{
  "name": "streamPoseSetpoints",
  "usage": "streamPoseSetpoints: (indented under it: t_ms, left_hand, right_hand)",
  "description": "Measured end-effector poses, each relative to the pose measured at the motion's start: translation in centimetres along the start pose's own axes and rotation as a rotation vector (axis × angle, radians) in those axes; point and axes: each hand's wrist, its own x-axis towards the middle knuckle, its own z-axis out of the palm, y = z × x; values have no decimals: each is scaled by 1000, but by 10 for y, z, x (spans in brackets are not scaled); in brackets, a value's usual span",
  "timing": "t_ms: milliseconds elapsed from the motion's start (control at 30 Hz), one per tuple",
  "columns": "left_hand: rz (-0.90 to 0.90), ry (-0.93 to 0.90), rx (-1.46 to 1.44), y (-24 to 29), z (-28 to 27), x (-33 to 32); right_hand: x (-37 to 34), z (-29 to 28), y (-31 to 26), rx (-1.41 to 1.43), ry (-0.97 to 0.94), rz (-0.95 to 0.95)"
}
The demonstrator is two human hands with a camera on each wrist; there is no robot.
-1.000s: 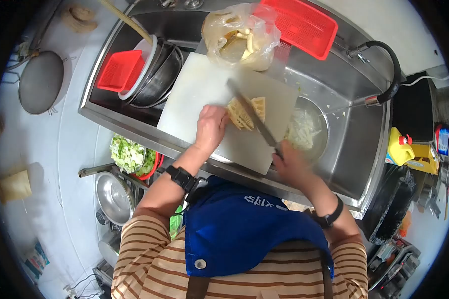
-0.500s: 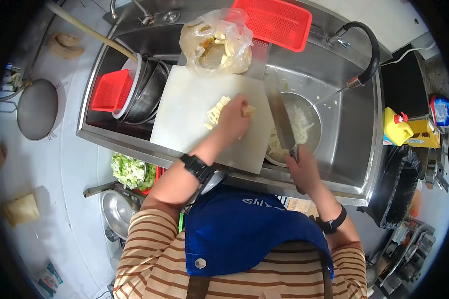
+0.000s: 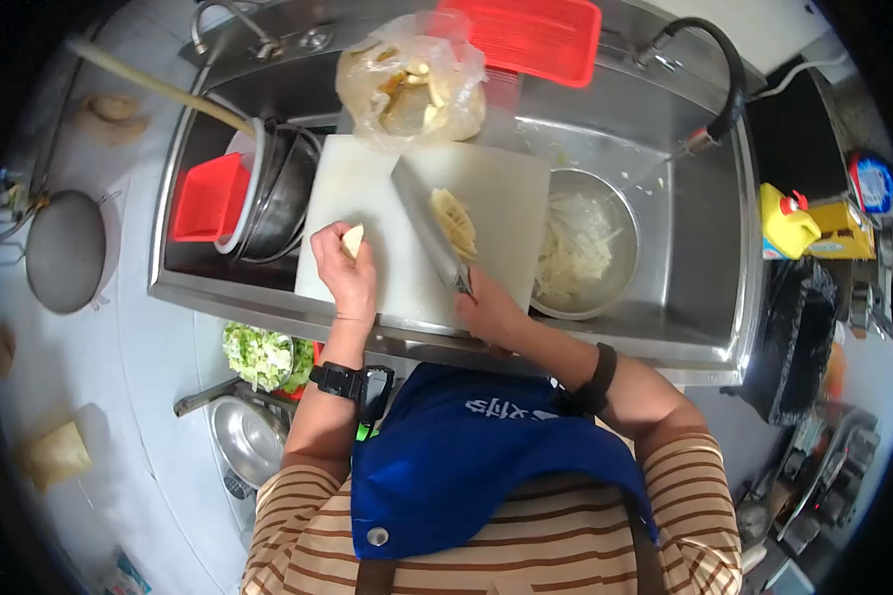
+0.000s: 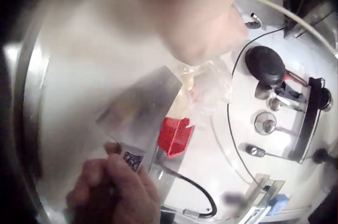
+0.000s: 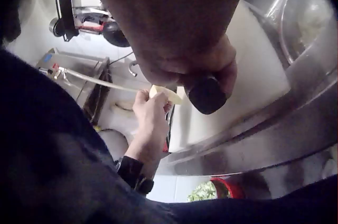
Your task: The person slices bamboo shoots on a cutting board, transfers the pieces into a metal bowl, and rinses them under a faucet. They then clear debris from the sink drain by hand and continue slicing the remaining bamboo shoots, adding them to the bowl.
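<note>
The left hand (image 3: 346,274) pinches a pale yellow piece (image 3: 352,241) over the left side of the white cutting board (image 3: 387,288); the right wrist view also shows this piece (image 5: 166,95) between the fingers of the left hand (image 5: 151,114). Curled round the handle of a broad knife, the right hand (image 3: 493,311) holds the blade (image 3: 423,220) at a slant over the board's middle. Just right of the blade lie cut pale yellow slices (image 3: 454,224). In the left wrist view the right hand (image 4: 117,188) grips the knife (image 4: 141,109).
Behind the board stands a plastic bag (image 3: 412,84) with pale pieces inside. A steel bowl (image 3: 620,288) of pale shreds sits in the right basin under the faucet (image 3: 732,89). Red baskets (image 3: 546,38) and stacked bowls (image 3: 286,188) are nearby; chopped greens (image 3: 258,355) stand below the sink edge.
The left hand has moved left from the board's middle and now holds a pale piece. The knife has swung left from beside the bowl to over the board, and the slices now lie right of it.
</note>
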Motion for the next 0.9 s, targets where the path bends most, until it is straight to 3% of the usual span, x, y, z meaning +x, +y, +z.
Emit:
streamPoseSetpoints:
  t_ms: [67, 133, 200, 333, 433, 500, 700, 800, 900]
  left_hand:
    - [110, -76, -22, 16, 9, -7]
    - [210, -92, -20, 23, 24, -10]
    - [425, -159, -112, 29, 49, -16]
    - [396, -324, -61, 53, 60, -41]
    - [355, -481, -94, 61, 53, -58]
    - [456, -491, -137, 59, 44, -59]
    - [536, -380, -124, 45, 61, -60]
    - [520, -367, -133, 47, 62, -62]
    - [520, -386, -112, 46, 62, -61]
  right_hand:
    - [-5, 0, 21, 73, 107, 63]
    - [-19, -6, 57, -206, 408, -113]
    - [-49, -23, 84, 23, 491, -90]
    - [-73, -38, 106, 61, 590, 27]
    - [-84, -52, 95, -12, 562, -24]
    - [-84, -55, 75, -341, 488, -201]
    - [-62, -56, 44, -563, 232, -63]
    - [-66, -57, 51, -629, 214, -204]
    - [-66, -74, 38, -775, 159, -211]
